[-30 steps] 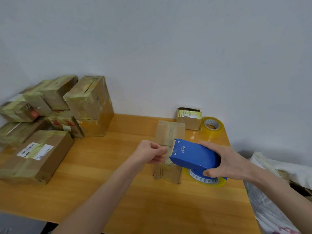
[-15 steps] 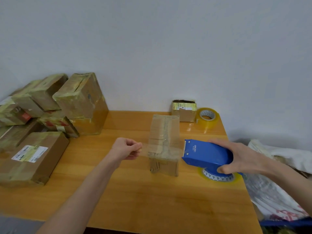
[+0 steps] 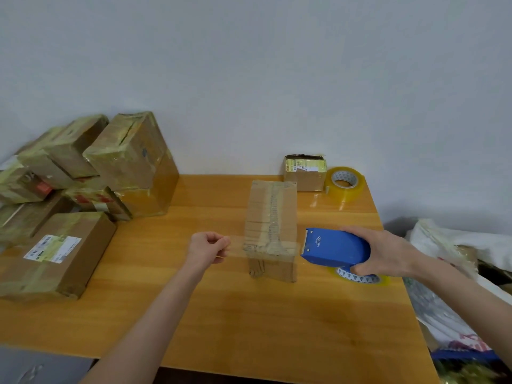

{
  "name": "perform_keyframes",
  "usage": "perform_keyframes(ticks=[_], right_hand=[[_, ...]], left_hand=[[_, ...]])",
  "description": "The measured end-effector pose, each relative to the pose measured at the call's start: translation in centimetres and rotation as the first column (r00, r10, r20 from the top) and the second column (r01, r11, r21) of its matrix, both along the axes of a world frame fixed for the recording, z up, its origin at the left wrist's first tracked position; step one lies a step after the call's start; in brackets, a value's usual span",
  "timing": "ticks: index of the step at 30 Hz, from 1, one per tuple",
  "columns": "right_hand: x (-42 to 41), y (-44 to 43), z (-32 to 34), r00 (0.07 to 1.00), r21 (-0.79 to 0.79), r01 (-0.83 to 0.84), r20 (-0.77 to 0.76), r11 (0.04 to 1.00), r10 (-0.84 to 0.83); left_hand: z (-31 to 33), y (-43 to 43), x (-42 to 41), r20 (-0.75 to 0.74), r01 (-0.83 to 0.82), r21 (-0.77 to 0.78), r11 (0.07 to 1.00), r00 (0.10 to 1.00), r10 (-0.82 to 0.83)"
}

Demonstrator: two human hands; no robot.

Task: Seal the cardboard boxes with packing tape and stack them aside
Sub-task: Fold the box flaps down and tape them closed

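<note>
Between my hands stands the box on the table, a tape strip stretched across its near end. My left hand pinches the strip's free end; my right grips the blue dispenser.

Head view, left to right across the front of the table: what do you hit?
labelled box → left hand, pinching the tape strip → middle box → blue tape dispenser → right hand gripping it → white bags past the table edge
</note>
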State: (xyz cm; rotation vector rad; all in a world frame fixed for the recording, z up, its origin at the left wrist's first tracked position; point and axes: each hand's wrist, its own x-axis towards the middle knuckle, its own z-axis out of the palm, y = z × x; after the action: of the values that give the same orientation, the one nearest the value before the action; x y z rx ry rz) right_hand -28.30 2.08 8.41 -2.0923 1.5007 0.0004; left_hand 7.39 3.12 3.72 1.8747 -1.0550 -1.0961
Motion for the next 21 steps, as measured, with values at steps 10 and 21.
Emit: perform_keyframes(ticks=[10, 21], right_hand=[[0.5, -1.0, -4.1, 1.0, 0.075, 0.015, -0.024, 0.997, -0.014], [0.4, -1.4, -6.1, 0.998, 0.134, 0.037, 0.053, 0.99, -0.044]], left_hand=[[-3.0, -0.7, -1.4, -0.009, -0.032, 0.083, 0.996, 0.999, 0.033], [-3.7, 1.1, -2.0, 0.308, 0.067, 0.031, 0.997, 0.949, -0.074]])
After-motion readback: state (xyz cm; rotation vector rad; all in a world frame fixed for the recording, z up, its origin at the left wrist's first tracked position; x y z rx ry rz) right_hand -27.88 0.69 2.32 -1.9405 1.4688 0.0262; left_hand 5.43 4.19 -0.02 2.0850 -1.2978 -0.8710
